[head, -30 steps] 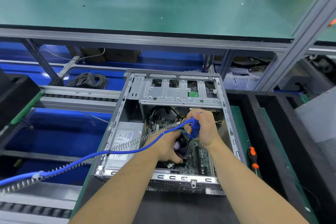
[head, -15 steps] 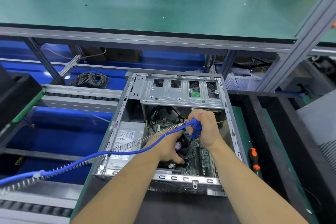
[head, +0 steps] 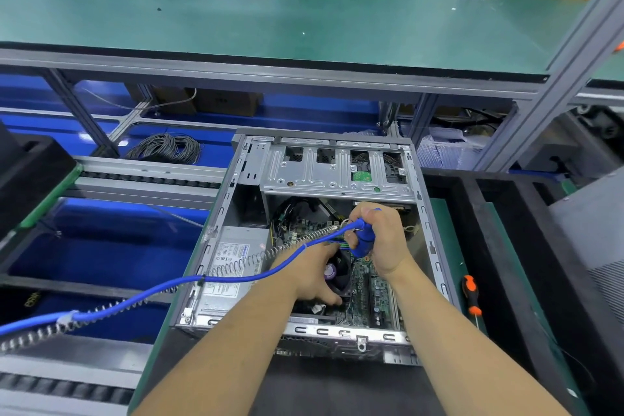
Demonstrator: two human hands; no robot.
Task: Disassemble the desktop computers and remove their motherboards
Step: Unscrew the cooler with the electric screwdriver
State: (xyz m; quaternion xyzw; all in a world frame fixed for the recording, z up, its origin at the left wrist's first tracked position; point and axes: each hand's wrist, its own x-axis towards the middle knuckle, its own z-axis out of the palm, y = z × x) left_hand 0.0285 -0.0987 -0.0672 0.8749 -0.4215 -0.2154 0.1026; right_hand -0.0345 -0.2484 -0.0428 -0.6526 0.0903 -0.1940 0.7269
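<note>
we see the right hand (head: 385, 240) gripping a blue powered screwdriver (head: 363, 240) inside the open grey metal computer case (head: 337, 176); the left hand (head: 310, 275) fingers curl round the black cooler fan (head: 339, 272).

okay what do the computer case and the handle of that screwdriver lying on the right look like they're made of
Computer case: looks like bare sheet metal, dull silver, with stamped ribs and punched slots. Screwdriver handle: probably moulded plastic or rubber, smooth orange and black; which of the two I can't tell.
</note>
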